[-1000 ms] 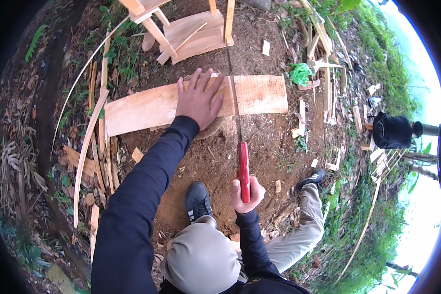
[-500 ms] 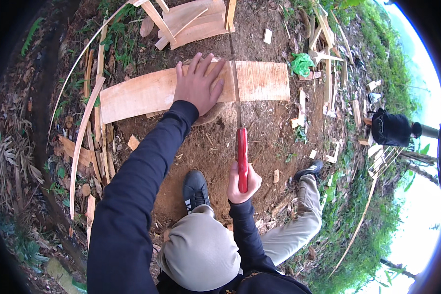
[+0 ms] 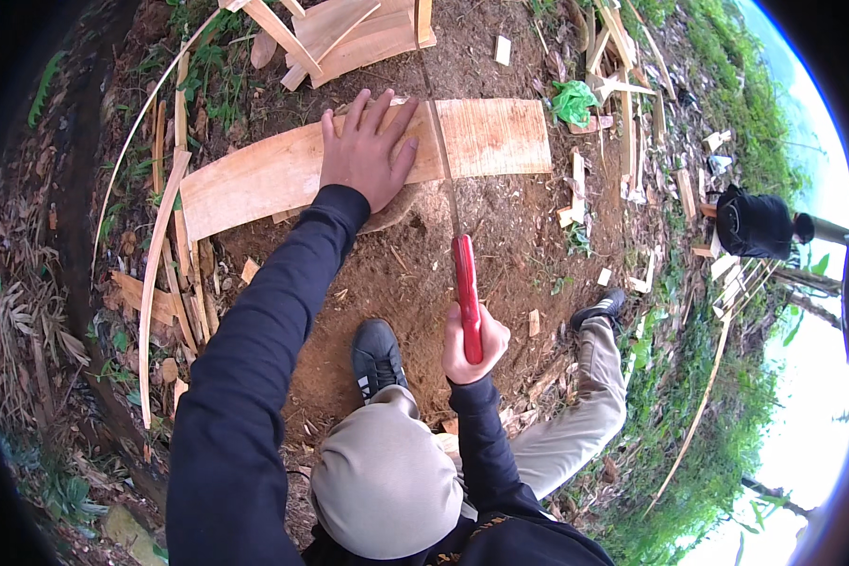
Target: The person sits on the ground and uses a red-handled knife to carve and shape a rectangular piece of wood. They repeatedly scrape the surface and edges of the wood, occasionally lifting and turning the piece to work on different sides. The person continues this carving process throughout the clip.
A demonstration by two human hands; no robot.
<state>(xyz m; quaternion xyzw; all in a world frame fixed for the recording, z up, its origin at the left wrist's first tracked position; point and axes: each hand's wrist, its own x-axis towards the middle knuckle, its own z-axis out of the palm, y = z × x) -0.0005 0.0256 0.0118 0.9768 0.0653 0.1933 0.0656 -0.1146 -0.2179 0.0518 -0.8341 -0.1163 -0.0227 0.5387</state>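
Note:
A long pale wooden board [image 3: 245, 181] lies crosswise in front of me, resting on a round block of wood [image 3: 393, 209] that shows under its near edge. My left hand [image 3: 370, 156] lies flat on the board, fingers spread, just left of a handsaw. The handsaw's thin blade [image 3: 446, 160] crosses the board's right part, running away from me. Around its red handle [image 3: 466, 292] my right hand [image 3: 475, 347] is closed, on the near side of the board. How deep the blade sits in the wood I cannot tell.
Cut boards [image 3: 368, 42] are piled beyond the work. Long strips [image 3: 163, 274] lie on the left, and more scrap wood [image 3: 627, 123] on the right beside a green plastic bag [image 3: 574, 101]. My shoes [image 3: 379, 354] stand on bare soil. A black object [image 3: 753, 224] is at far right.
The whole view has shifted a little, with the board now higher in it. Relative to the board, the handsaw has come slightly toward me and its handle leans more. My left hand stays on the board.

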